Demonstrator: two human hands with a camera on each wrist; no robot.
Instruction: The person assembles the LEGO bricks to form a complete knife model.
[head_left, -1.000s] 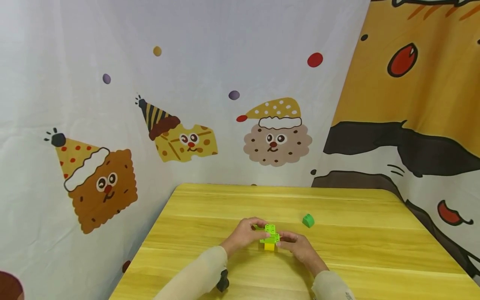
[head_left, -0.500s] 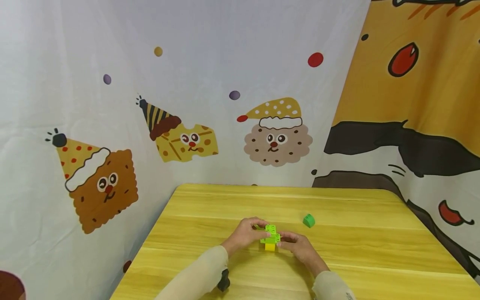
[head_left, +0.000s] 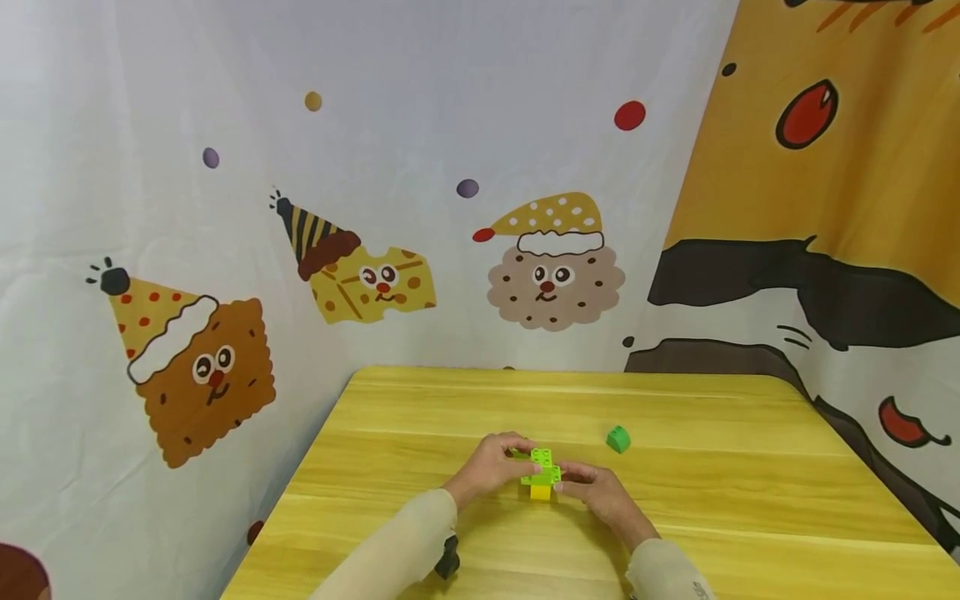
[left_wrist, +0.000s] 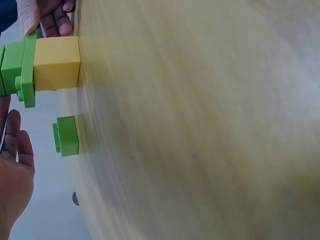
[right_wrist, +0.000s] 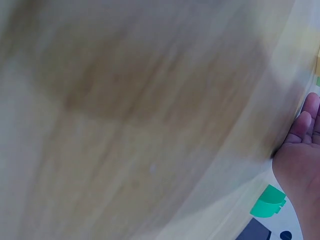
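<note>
A small stack of toy building blocks stands upright on the wooden table (head_left: pixel 585 567). Its base is a yellow block (left_wrist: pixel 57 62), with a lime-green plate (left_wrist: pixel 29 70) across it and lime-green bricks (head_left: pixel 542 457) on top. My left hand (head_left: pixel 491 468) holds the upper bricks from the left, thumb in front and fingers behind. From the other side, my right hand (head_left: pixel 600 492) pinches the plate's right end. A separate lime-green brick (left_wrist: pixel 68 136) lies on the table near the left hand, mostly hidden by it in the head view.
A darker green curved block (head_left: pixel 618 439) lies beyond the right hand, towards the back of the table. A black device (head_left: pixel 447 558) shows at the left sleeve. Behind the table hangs a cloth (head_left: pixel 420 125) printed with cartoon snacks.
Both hands stay on the stack with almost no movement. The head view shifts very slightly.
</note>
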